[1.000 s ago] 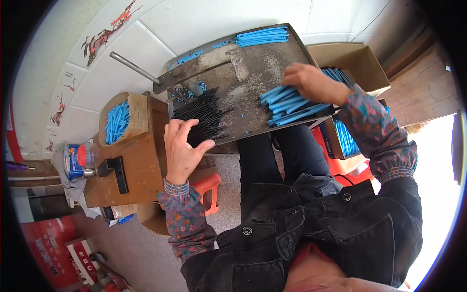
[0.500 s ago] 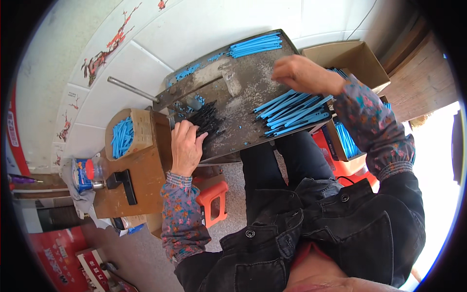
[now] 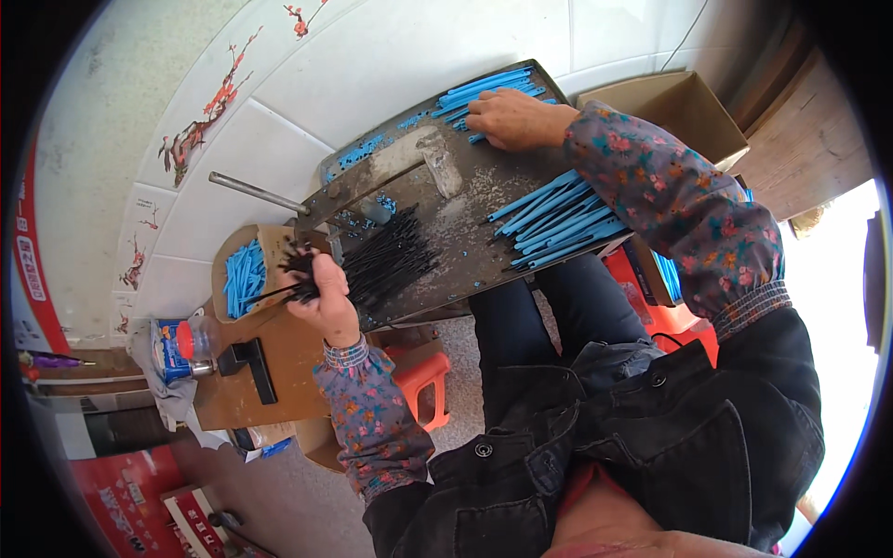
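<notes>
The worn grey tray (image 3: 470,228) carries two kinds of sticks. At its left edge, the left hand (image 3: 327,302) grasps a bunch of black rods (image 3: 299,262); others lie beside it on the tray. This grip should be firm but gentle, with the ends even, since one rod pokes out. To the right, blue sticks (image 3: 558,221) lie loosely. Farther, the right hand (image 3: 514,121) touches the far sticks (image 3: 484,86); whether its fingers grasp any, one cannot tell. A light touch should keep them parallel.
</notes>
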`<move>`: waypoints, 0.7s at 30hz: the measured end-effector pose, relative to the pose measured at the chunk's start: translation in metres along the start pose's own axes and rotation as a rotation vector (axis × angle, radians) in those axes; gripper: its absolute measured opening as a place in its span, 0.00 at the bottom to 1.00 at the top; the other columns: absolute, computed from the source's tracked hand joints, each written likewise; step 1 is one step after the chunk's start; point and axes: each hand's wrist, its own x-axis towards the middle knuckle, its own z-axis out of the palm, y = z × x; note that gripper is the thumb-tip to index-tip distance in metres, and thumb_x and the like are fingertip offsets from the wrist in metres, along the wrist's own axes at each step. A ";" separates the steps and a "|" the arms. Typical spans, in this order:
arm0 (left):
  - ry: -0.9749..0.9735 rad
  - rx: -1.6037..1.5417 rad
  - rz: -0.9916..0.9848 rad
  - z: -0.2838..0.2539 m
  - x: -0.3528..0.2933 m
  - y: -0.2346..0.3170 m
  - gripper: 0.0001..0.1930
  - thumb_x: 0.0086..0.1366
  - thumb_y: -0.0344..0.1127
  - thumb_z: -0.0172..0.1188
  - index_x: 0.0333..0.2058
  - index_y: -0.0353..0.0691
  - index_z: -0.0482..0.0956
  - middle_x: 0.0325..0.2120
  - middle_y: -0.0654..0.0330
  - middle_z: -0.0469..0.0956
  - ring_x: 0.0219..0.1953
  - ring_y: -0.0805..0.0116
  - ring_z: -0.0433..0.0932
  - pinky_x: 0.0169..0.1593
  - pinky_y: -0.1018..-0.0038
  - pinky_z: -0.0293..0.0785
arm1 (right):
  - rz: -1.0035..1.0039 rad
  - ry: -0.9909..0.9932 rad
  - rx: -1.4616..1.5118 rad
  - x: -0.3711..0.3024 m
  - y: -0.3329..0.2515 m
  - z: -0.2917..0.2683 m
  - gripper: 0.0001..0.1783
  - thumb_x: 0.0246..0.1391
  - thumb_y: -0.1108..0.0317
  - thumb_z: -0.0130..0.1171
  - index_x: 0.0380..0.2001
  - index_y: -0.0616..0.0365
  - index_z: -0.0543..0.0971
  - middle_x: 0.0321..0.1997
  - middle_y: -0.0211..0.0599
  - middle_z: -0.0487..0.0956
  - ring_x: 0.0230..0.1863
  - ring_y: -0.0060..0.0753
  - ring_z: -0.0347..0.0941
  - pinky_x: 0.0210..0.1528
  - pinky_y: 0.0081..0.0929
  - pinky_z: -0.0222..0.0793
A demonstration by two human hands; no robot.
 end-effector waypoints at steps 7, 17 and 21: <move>0.199 -0.187 0.000 0.051 0.013 -0.017 0.10 0.64 0.33 0.57 0.39 0.33 0.73 0.15 0.67 0.67 0.16 0.81 0.65 0.19 0.83 0.59 | 0.000 0.029 0.066 -0.011 -0.013 -0.027 0.08 0.47 0.70 0.54 0.32 0.60 0.72 0.30 0.40 0.74 0.35 0.46 0.74 0.36 0.42 0.69; -0.003 -0.459 0.025 0.087 0.009 0.001 0.10 0.64 0.34 0.57 0.30 0.31 0.75 0.17 0.64 0.71 0.21 0.73 0.73 0.28 0.74 0.71 | 0.027 0.134 0.345 -0.030 -0.032 -0.063 0.05 0.49 0.73 0.58 0.30 0.61 0.77 0.27 0.43 0.75 0.28 0.47 0.74 0.30 0.39 0.69; -0.151 -0.374 -0.099 0.110 -0.001 -0.018 0.11 0.64 0.35 0.58 0.30 0.31 0.77 0.22 0.64 0.75 0.25 0.72 0.75 0.34 0.75 0.72 | 0.072 0.133 0.482 -0.042 -0.042 -0.064 0.08 0.49 0.69 0.59 0.32 0.61 0.80 0.29 0.45 0.79 0.32 0.47 0.76 0.35 0.37 0.71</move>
